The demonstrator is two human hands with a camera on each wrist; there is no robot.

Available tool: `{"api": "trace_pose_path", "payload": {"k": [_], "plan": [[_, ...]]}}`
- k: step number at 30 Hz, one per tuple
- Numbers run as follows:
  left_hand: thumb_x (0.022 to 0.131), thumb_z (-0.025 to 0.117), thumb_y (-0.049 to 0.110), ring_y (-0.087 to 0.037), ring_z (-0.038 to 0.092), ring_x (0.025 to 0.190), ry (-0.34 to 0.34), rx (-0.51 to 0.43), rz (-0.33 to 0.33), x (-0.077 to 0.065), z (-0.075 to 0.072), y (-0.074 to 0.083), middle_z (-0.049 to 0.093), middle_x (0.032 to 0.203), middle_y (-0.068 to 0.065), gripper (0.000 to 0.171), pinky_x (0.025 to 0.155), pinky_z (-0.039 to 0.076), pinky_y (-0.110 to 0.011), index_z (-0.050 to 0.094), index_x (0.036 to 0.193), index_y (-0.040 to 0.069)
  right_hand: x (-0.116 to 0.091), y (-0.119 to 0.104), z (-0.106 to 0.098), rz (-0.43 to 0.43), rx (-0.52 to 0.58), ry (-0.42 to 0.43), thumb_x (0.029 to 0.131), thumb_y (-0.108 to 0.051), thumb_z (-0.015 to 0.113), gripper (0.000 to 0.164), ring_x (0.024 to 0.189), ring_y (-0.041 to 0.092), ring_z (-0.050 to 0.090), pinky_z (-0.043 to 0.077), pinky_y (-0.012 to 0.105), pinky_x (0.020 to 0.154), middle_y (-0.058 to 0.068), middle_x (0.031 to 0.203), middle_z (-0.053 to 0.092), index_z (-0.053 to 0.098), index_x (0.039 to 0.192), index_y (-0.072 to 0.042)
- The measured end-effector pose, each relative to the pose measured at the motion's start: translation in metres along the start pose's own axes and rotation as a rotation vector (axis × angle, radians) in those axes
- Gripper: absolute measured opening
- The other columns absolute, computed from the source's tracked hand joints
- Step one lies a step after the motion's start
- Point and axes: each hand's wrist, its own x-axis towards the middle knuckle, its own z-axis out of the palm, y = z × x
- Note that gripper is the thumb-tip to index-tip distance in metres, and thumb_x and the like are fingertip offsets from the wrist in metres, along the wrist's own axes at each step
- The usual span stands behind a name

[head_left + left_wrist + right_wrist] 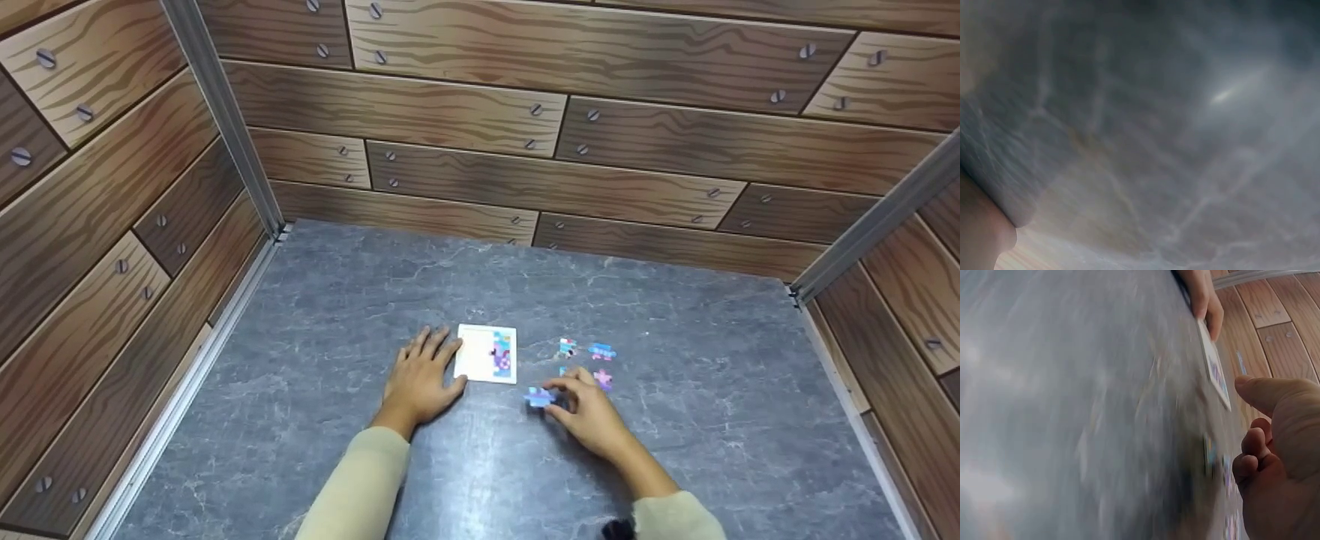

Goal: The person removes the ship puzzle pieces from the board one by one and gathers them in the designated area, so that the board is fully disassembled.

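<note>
A small white puzzle tray (472, 356) lies on the table, with colourful pieces filling a strip along its right side. My left hand (424, 379) rests with fingers spread at the tray's left edge, the thumb at its lower corner. To the right of the tray, my right hand (589, 409) pinches a blue and purple jigsaw piece (538, 397) between thumb and fingers. That piece shows only as a thin sliver (1241, 363) beyond the thumb in the right wrist view. The left wrist view holds mostly blurred tabletop, with a bit of skin (982, 230) at the corner.
Loose jigsaw pieces lie around the right hand: a multicoloured one (567, 346), a blue one (602, 351) and a pink one (603, 379). Another is partly hidden behind the fingers. Wood-patterned walls (450, 97) enclose the grey marbled table (300, 315) at the back and sides.
</note>
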Motion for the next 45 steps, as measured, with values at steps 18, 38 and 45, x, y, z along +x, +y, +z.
{"api": "trace_pose_path", "payload": {"k": [18, 38, 45], "plan": [[0.102, 0.05, 0.069, -0.03, 0.025, 0.169, 0.006, -0.007, -0.006, 0.0, -0.002, 0.001, 0.034, 0.179, 0.005, 0.072, 0.132, 0.03, -0.063, 0.045, 0.165, 0.037, -0.044, 0.071, -0.056, 0.108, -0.055, 0.069, 0.086, -0.005, 0.09, 0.035, 0.085, 0.005, 0.049, 0.044, 0.018, 0.076, 0.0, 0.101, 0.06, 0.081, 0.117, -0.017], [0.101, 0.05, 0.069, -0.032, 0.026, 0.169, 0.014, 0.003, 0.005, 0.0, 0.0, -0.001, 0.035, 0.178, 0.003, 0.072, 0.131, 0.031, -0.063, 0.046, 0.165, 0.035, -0.045, 0.074, -0.058, 0.106, -0.062, -0.019, 0.089, -0.011, 0.089, 0.036, 0.105, 0.007, 0.057, 0.051, 0.019, 0.096, -0.003, 0.113, 0.064, 0.075, 0.122, -0.019], [0.102, 0.049, 0.07, -0.032, 0.025, 0.17, -0.003, -0.009, 0.002, -0.001, -0.001, 0.0, 0.034, 0.179, 0.003, 0.072, 0.131, 0.031, -0.065, 0.044, 0.166, 0.035, -0.045, 0.074, -0.058, 0.091, -0.051, -0.01, 0.09, -0.011, 0.088, 0.03, 0.104, 0.008, 0.058, 0.051, 0.021, 0.096, -0.003, 0.11, 0.064, 0.076, 0.116, -0.019]]}}
